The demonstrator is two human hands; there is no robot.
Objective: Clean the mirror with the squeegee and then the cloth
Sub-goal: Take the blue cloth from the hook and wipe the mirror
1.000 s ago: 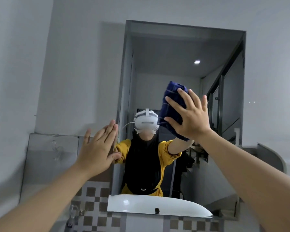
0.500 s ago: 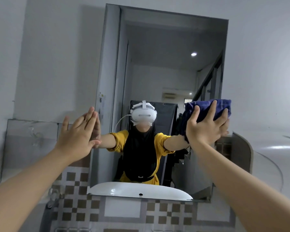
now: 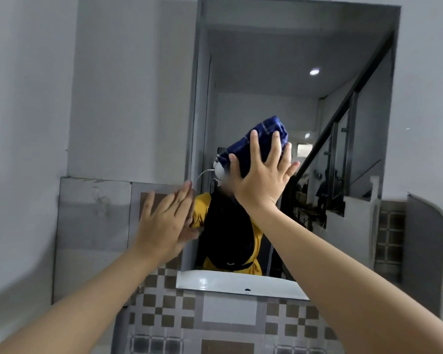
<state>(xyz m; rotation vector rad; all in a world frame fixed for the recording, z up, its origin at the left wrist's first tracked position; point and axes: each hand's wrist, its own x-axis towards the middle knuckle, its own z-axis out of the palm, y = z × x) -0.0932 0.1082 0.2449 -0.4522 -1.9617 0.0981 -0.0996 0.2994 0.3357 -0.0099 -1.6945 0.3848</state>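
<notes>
Cloth, navy with pale check lines, bunched against mirror

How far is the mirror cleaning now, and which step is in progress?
The squeegee step looks finished: no squeegee is in view. The cloth step is in hand: the right hand presses the blue cloth flat on the mirror, while the left hand rests at its left edge. How much glass is left to wipe cannot be told.
</notes>
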